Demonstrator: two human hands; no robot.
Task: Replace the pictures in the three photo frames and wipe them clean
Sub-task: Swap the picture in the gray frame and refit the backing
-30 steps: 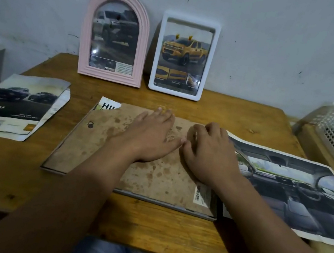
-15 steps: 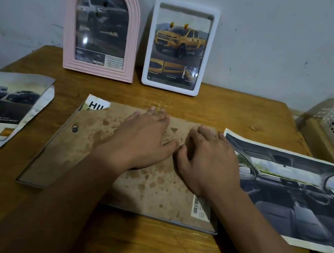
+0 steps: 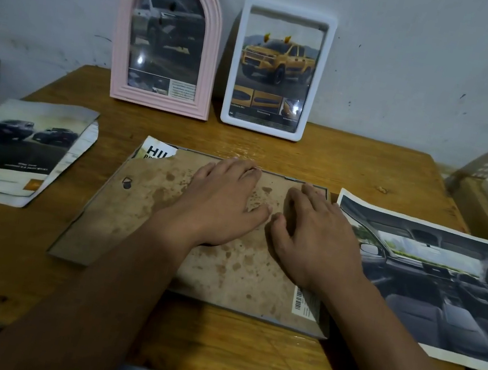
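Brown backing board (image 3: 146, 220): stained, facing up, because the third frame (image 3: 69, 255) lies face down at the middle of the wooden table (image 3: 240, 352); in my judgement it is being pressed home over a fresh picture.
Paper corner (image 3: 157, 152): a printed sheet pokes out at the board's 11 o'clock corner, so the insert may not sit square.
Left hand (image 3: 220, 203): flat on the board, fingers straight and together, tips at its 12 o'clock edge, pressing.
Right hand (image 3: 317, 239): just beside at 3 o'clock, fingers bent, tips on the board near the far right corner; gripping nothing I can make out.
Pink arched frame (image 3: 167, 36): upright against the wall at 11 o'clock.
White frame (image 3: 276, 70): upright at 12 o'clock, yellow truck picture inside.
Loose prints: interior photo (image 3: 433, 281) at 3 o'clock, brochure (image 3: 16, 146) at 9 o'clock, likely set aside.
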